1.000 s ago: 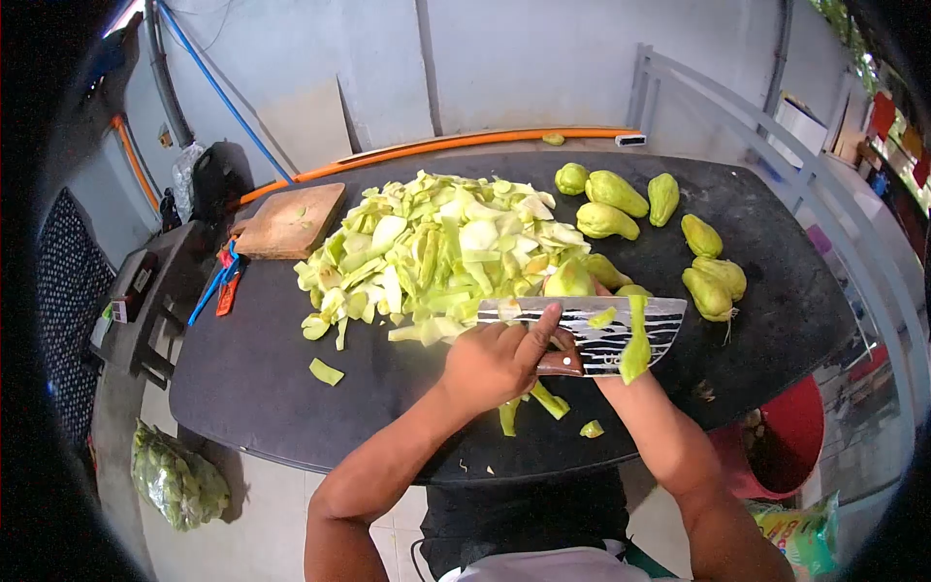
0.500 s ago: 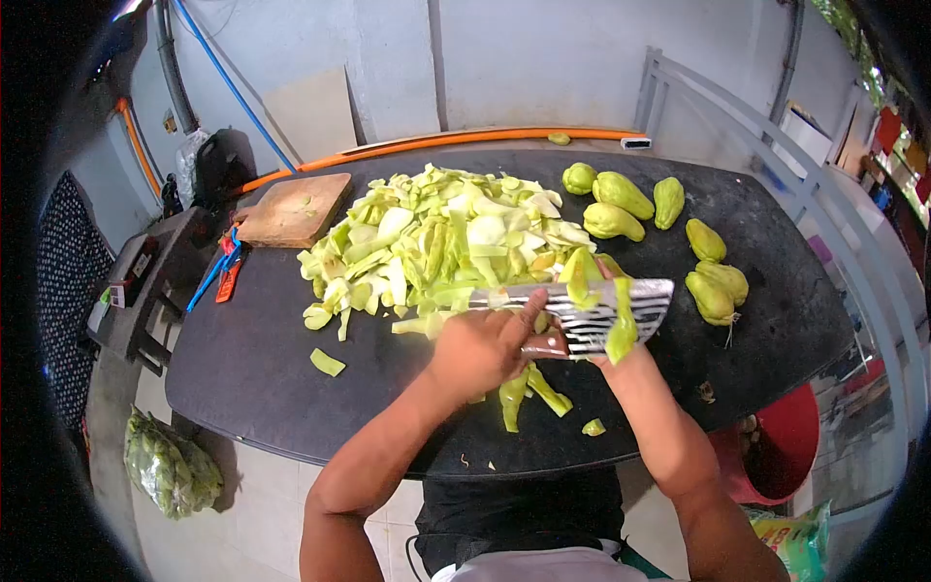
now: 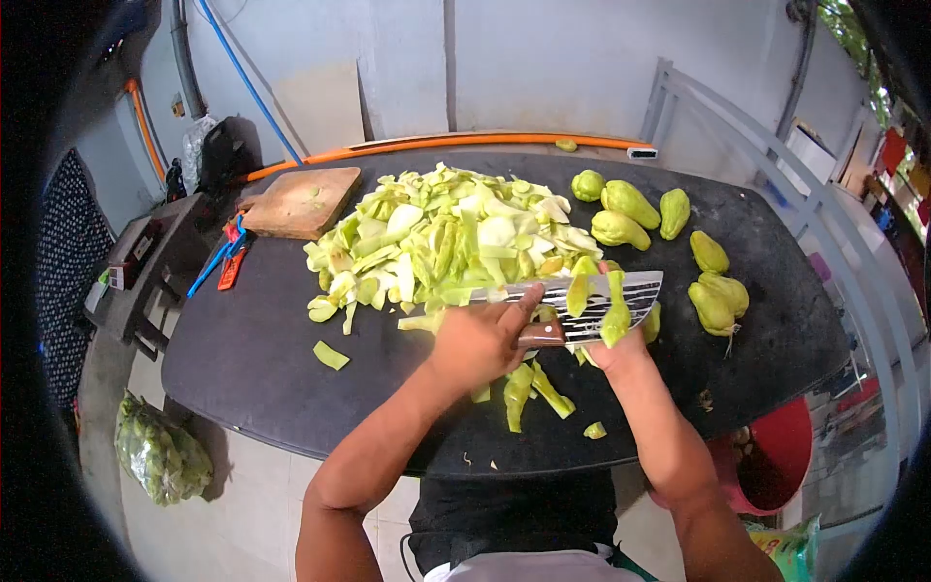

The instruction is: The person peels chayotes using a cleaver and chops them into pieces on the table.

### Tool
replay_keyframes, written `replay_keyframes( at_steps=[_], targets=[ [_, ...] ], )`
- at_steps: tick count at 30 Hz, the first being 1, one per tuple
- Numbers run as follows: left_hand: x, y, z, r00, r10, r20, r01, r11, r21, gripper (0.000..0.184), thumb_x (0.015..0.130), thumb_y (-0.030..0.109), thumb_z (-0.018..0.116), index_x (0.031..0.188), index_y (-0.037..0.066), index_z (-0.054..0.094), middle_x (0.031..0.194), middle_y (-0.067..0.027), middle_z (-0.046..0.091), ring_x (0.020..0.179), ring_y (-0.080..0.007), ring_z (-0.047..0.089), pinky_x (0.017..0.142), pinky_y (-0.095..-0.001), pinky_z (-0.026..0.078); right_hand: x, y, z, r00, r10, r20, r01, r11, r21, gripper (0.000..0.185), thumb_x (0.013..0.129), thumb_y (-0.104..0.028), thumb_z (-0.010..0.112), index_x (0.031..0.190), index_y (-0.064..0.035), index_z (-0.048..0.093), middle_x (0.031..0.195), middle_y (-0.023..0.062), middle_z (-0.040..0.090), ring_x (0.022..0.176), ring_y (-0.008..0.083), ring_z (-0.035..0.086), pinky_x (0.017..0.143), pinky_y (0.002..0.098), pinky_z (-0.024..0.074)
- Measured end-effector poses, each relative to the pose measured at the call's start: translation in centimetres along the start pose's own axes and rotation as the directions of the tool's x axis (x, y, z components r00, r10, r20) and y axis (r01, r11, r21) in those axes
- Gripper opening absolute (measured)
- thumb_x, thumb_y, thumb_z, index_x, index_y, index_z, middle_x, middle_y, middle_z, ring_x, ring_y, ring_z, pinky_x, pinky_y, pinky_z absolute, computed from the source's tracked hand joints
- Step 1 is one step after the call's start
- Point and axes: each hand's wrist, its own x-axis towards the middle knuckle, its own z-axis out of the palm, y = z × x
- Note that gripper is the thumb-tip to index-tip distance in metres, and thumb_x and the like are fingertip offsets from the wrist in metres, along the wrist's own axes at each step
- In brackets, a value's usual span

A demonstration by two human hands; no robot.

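Note:
My left hand [image 3: 475, 341] is closed round the brown handle of a broad cleaver [image 3: 642, 288], its index finger stretched toward the blade. The blade shows dark and light stripes, and pieces of green peel [image 3: 615, 315] cling to it. Behind the blade, my right hand [image 3: 621, 351] grips a green chayote [image 3: 653, 322], mostly hidden along with the fingers. Just beyond both hands rises a big heap of cut, pale green chayote slices [image 3: 436, 228]. Green strips [image 3: 518, 396] lie on the black table [image 3: 262, 359] below the cleaver.
Several whole chayotes [image 3: 628, 204] lie at the table's back right. A wooden cutting board [image 3: 303, 202] and an orange-and-blue tool [image 3: 231, 260] are at the left. On the floor stand a red bucket [image 3: 784, 451] and a plastic bag of greens [image 3: 160, 451]. A grey railing [image 3: 747, 116] runs along the right.
The cleaver blade has shifted slightly left and tilted, and part of the chayote now shows at its right edge. The whole view has shifted a little.

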Motion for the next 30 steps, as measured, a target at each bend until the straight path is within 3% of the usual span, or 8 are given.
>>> replay_keyframes(
  at_steps=[2, 3, 6, 11, 17, 20, 25, 30],
  targets=[
    [0.3, -0.3, -0.2, 0.999, -0.050, 0.015, 0.050, 0.998, -0.040, 0.064, 0.075, 0.019, 0.074, 0.137, 0.014, 0.058, 0.080, -0.0116, 0.069, 0.068, -0.0303, 0.069, 0.060, -0.0390, 0.056, -0.9, -0.3, 1.7, 0.998, -0.004, -0.059, 0.000, 0.997, -0.071, 0.038, 0.103, -0.039, 0.043, 0.127, -0.0120, 0.055, 0.120, 0.0109, 0.064, 0.109, 0.0309, 0.063, 0.079, 0.0547, 0.0569],
    [0.3, -0.8, 0.2, 0.990, -0.135, 0.039, 0.137, 0.989, -0.048, 0.058, 0.077, 0.022, 0.072, 0.134, 0.014, 0.059, 0.076, -0.0107, 0.069, 0.065, -0.0311, 0.068, 0.060, -0.0414, 0.054, -0.1, -0.7, 1.5, 0.994, 0.033, 0.101, -0.010, 0.976, -0.218, 0.035, 0.104, -0.039, 0.041, 0.124, -0.0138, 0.054, 0.115, 0.0080, 0.064, 0.098, 0.0273, 0.065, 0.058, 0.0480, 0.0544],
    [0.4, -1.4, -0.1, 0.950, -0.283, 0.129, 0.298, 0.946, -0.123, 0.052, 0.078, 0.024, 0.070, 0.129, 0.016, 0.064, 0.074, -0.0140, 0.069, 0.066, -0.0339, 0.068, 0.063, -0.0438, 0.054, -0.9, -1.1, 2.0, 0.995, -0.073, 0.072, 0.094, 0.932, -0.351, 0.031, 0.103, -0.038, 0.043, 0.120, -0.0156, 0.055, 0.109, 0.0055, 0.064, 0.087, 0.0243, 0.066, 0.049, 0.0428, 0.0484],
    [1.2, -0.8, -0.7, 0.851, -0.438, 0.289, 0.513, 0.809, -0.286, 0.039, 0.084, 0.022, 0.070, 0.119, 0.006, 0.067, 0.074, -0.0113, 0.069, 0.060, -0.0261, 0.064, 0.060, -0.0364, 0.050, -1.0, -1.1, 2.0, 0.996, -0.080, 0.048, 0.091, 0.930, -0.355, 0.032, 0.101, -0.042, 0.050, 0.118, -0.0159, 0.056, 0.101, 0.0056, 0.065, 0.087, 0.0229, 0.065, 0.053, 0.0426, 0.0506],
    [2.7, 0.0, -2.8, 0.635, -0.510, 0.580, 0.709, 0.088, -0.700, 0.032, 0.092, 0.024, 0.072, 0.108, -0.003, 0.065, 0.057, 0.0011, 0.048, 0.045, -0.0114, 0.042, 0.043, -0.0272, 0.032, -0.9, -2.7, 2.9, 0.975, 0.158, 0.159, -0.153, 0.987, -0.047, 0.032, 0.096, -0.045, 0.059, 0.104, -0.0148, 0.063, 0.093, 0.0051, 0.066, 0.086, 0.0215, 0.066, 0.065, 0.0441, 0.0523],
    [4.2, -0.2, -2.4, 0.780, -0.520, 0.349, 0.502, 0.187, -0.844, 0.034, 0.091, 0.022, 0.071, 0.111, -0.004, 0.064, 0.059, -0.0005, 0.052, 0.045, -0.0119, 0.046, 0.043, -0.0273, 0.035, 1.6, -3.3, 3.2, 0.988, 0.026, 0.154, -0.041, 0.994, 0.099, 0.029, 0.093, -0.043, 0.061, 0.101, -0.0145, 0.063, 0.091, 0.0040, 0.065, 0.088, 0.0206, 0.066, 0.069, 0.0452, 0.0529],
    [5.2, 1.8, -4.5, 0.750, -0.552, 0.364, 0.593, 0.318, -0.740, 0.034, 0.092, 0.032, 0.070, 0.105, 0.001, 0.068, 0.063, 0.0039, 0.054, 0.054, -0.0057, 0.046, 0.050, -0.0260, 0.036, 2.7, -4.0, 5.0, 0.998, -0.061, 0.002, 0.059, 0.966, 0.250, 0.023, 0.087, -0.031, 0.062, 0.097, -0.0108, 0.063, 0.091, 0.0025, 0.066, 0.089, 0.0200, 0.067, 0.082, 0.0485, 0.0519],
    [3.2, 4.2, -3.7, 0.731, -0.468, 0.497, 0.588, 0.062, -0.806, 0.030, 0.098, 0.028, 0.066, 0.109, 0.000, 0.064, 0.071, 0.0048, 0.054, 0.062, -0.0041, 0.045, 0.056, -0.0227, 0.036, 2.5, -3.0, 4.0, 0.992, -0.025, -0.127, 0.043, 0.989, 0.140, 0.022, 0.087, -0.039, 0.062, 0.090, -0.0173, 0.065, 0.089, 0.0012, 0.069, 0.087, 0.0212, 0.066, 0.083, 0.0425, 0.0513]
  ],
)
